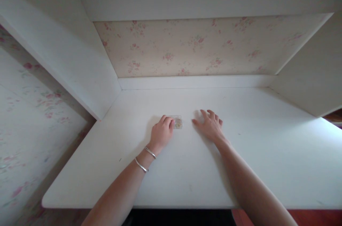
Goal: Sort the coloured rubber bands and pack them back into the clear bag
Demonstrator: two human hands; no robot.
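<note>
Nearest the camera, two bare forearms reach over the front edge of a smooth white painted desk [267, 154], the left wrist ringed by two thin silver bangles [145, 159]. A small, flat, clear plastic square with a yellowish centre [178, 122] lies flat on the desk; being about square, it shows no clear long axis. The left hand [161, 132] curls over its left edge, fingertips touching it. The right hand [210, 125] rests released, palm down, just beside it. Behind stands faded floral wallpaper [192, 46].
</note>
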